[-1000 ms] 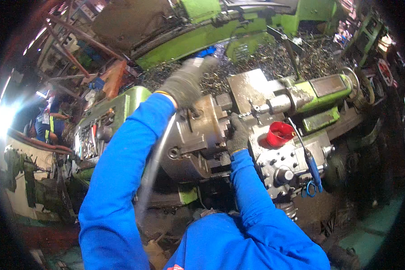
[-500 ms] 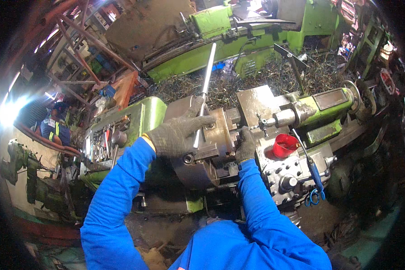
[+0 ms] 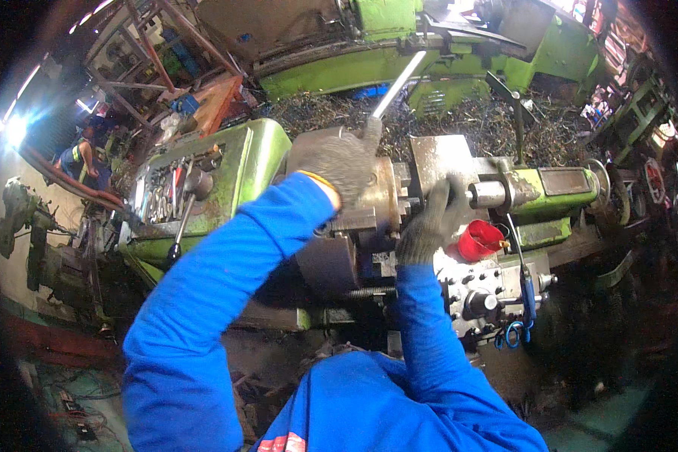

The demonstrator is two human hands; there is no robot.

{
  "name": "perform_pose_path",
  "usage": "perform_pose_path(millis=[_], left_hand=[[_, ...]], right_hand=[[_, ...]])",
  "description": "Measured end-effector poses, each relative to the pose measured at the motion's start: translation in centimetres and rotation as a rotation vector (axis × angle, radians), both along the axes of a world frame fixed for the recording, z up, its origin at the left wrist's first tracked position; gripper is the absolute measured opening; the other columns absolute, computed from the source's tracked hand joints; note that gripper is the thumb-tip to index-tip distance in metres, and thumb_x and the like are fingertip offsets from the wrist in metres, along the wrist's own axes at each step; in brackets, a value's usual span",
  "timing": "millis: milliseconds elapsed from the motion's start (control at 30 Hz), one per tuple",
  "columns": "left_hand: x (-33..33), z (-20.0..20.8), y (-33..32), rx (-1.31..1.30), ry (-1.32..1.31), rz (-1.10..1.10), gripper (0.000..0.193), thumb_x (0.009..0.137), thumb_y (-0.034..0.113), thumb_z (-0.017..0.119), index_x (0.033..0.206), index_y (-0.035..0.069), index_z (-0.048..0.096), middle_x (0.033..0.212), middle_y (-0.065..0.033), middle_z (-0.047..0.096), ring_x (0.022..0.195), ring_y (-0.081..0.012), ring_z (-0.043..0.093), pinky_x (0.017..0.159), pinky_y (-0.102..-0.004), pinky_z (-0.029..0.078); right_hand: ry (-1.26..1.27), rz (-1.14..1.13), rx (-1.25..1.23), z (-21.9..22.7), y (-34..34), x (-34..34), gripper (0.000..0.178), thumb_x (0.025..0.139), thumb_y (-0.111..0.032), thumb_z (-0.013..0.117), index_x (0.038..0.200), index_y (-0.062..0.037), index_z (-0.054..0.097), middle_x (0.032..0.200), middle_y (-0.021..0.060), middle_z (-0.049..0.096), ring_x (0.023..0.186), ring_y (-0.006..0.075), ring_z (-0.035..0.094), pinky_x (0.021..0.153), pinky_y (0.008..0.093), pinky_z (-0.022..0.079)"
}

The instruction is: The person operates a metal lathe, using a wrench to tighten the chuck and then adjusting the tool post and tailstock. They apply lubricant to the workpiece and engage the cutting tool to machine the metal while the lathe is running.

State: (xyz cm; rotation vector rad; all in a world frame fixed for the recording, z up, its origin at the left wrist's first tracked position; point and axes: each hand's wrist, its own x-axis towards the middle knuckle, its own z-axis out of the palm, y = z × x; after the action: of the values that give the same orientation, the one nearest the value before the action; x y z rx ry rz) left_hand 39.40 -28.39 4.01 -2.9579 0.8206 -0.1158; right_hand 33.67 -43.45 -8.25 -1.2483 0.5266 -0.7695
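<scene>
bar [image 3: 401, 83] against left hand [image 3: 343, 163] at chuck [image 3: 385, 190], right hand [image 3: 431, 224] by tailstock [image 3: 529, 186], both grips unclear

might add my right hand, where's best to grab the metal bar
Grip the metal bar by its bare upper shaft, probably from the right: it looks slim and straight, slants up and rightward, and projects beyond the gloved left hand.

We have the round brown steel chuck [image 3: 328, 260] between the boxy green metal headstock [image 3: 264, 154] on our left and the long green metal tailstock [image 3: 529, 188] on our right; silvery metal hand tools [image 3: 160, 193] lie on the headstock, curly grey metal shavings [image 3: 399, 128] behind the chuck.
</scene>
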Motion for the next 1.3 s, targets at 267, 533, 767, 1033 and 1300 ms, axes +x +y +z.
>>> perform_pose_path(millis=[267,533,767,1033,1300], left_hand=[[0.1,-3.6,1.3,0.157,-0.407,0.121,0.057,0.098,0.023,0.057,0.148,-0.004,0.045,0.103,-0.0203,0.071,0.087,-0.0350,0.074,0.072,-0.0483,0.061],[-1.6,-2.7,-1.5,-0.132,-0.356,0.341,0.037,0.094,0.022,0.060,0.125,0.001,0.061,0.089,-0.0138,0.074,0.073,-0.0299,0.076,0.062,-0.0490,0.059],[-0.3,-0.3,-2.3,-0.332,-0.093,0.552,0.030,0.085,0.033,0.071,0.101,0.008,0.071,0.086,-0.0184,0.075,0.080,-0.0392,0.075,0.073,-0.0541,0.057],[2.5,-1.5,4.2,-0.117,-0.199,0.089,0.022,0.093,0.031,0.059,0.097,0.010,0.064,0.074,-0.0175,0.073,0.070,-0.0416,0.073,0.064,-0.0553,0.057],[1.6,-1.0,2.1,-0.221,-0.095,0.356,0.029,0.088,0.039,0.064,0.097,0.014,0.076,0.098,-0.0178,0.076,0.097,-0.0378,0.074,0.081,-0.0542,0.057]], right_hand=[[-0.137,0.430,-1.230,12.8,-2.5,16.8,0.055,0.100,-0.056,0.061,0.123,-0.0079,0.073,0.125,0.0187,0.069,0.124,0.0359,0.062,0.107,0.0477,0.048],[-0.011,1.110,-1.821,11.8,-6.9,23.6,0.061,0.096,-0.065,0.059,0.113,-0.0076,0.072,0.120,0.0187,0.069,0.117,0.0388,0.062,0.100,0.0515,0.048],[-0.254,0.948,-1.948,10.0,-8.8,23.4,0.048,0.091,-0.053,0.070,0.105,-0.0071,0.069,0.107,0.0172,0.068,0.107,0.0410,0.064,0.093,0.0521,0.050],[0.108,0.626,-1.854,12.4,-7.3,13.1,0.063,0.086,-0.073,0.066,0.096,-0.0117,0.074,0.098,0.0158,0.075,0.099,0.0376,0.071,0.094,0.0508,0.051],[0.168,0.604,-1.972,14.7,-18.4,17.0,0.058,0.083,-0.059,0.078,0.095,-0.0044,0.065,0.094,0.0207,0.070,0.094,0.0434,0.068,0.079,0.0523,0.051]])
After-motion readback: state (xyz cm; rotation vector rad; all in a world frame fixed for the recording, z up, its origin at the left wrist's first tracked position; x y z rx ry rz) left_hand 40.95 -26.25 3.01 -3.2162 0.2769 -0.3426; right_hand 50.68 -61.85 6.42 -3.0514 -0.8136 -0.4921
